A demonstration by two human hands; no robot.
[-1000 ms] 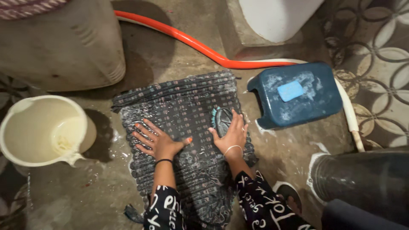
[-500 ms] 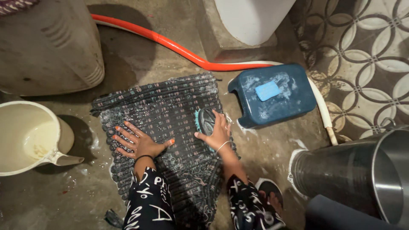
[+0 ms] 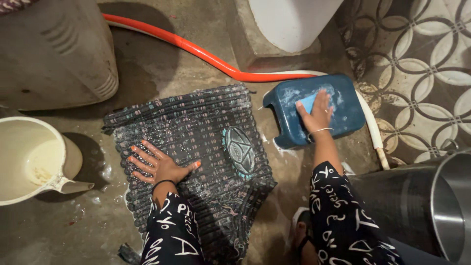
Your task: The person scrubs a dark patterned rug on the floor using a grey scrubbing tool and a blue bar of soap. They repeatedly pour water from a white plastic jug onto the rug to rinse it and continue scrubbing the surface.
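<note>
Soap bar (image 3: 307, 102) under my right hand (image 3: 318, 114) now; brush (image 3: 240, 149) let go and lying on the cloth (image 3: 196, 147).
A moment ago my right hand gripped that brush; now its fingers close on the blue soap atop the teal stool (image 3: 343, 122), just off the cloth's right edge, so I judge more lather is wanted; my left hand (image 3: 158, 164) stays flat, fingers spread, near the cloth's left edge; cream jug (image 3: 29, 162) beyond that edge shows no water I can make out; steel vessel (image 3: 417, 206) at right, contents hidden.

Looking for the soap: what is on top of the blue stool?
A light blue soap bar lies on the stool, with suds; the right hand covers part of it.
</note>
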